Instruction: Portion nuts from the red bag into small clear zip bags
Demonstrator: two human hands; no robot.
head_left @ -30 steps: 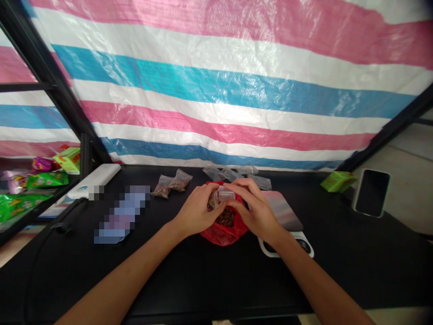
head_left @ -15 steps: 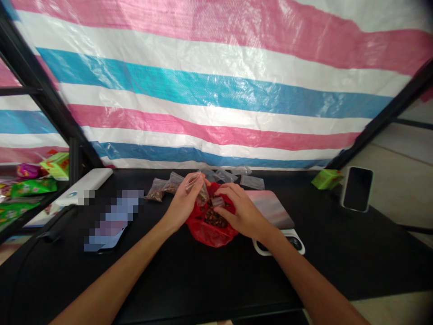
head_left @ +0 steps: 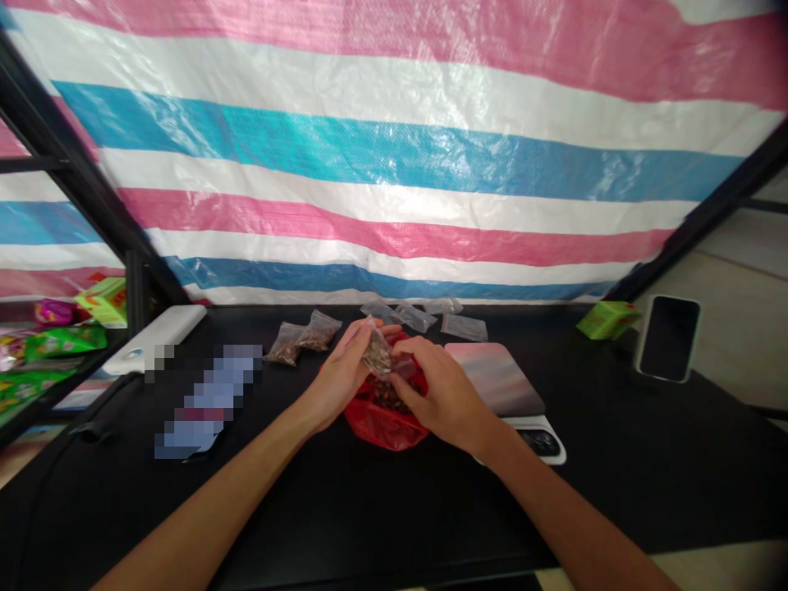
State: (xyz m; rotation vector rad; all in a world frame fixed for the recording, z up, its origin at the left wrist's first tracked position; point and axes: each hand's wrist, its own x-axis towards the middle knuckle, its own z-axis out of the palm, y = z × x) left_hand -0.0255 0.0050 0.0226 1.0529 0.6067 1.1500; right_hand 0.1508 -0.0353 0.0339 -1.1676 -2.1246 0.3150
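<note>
My left hand (head_left: pixel 345 369) is closed on a small clear zip bag (head_left: pixel 377 355) with brown dried bits inside, tilted above a red plastic bag (head_left: pixel 387 431). Loose brown dried pieces (head_left: pixel 391 396) lie in the open red bag. Close by on the right, my right hand (head_left: pixel 440 382) pinches a small clear plastic piece (head_left: pixel 404 364) at the zip bag's side; its exact kind is hard to make out. Left of my hands, two filled zip bags (head_left: pixel 318 330) rest on the black table.
Several flat clear bags (head_left: pixel 465 327) lie at the back of the black table (head_left: pixel 345 509). Right of the red bag are a pinkish flat case (head_left: pixel 496 377) and a white device (head_left: pixel 551 443). A pixelated phone (head_left: pixel 209 402) lies left; another phone (head_left: pixel 670 338) stands right beside a green box (head_left: pixel 608 319).
The right hand has brought the small clear piece up from the loose bits to the zip bag. The left hand has turned that bag, and its contents show more plainly.
</note>
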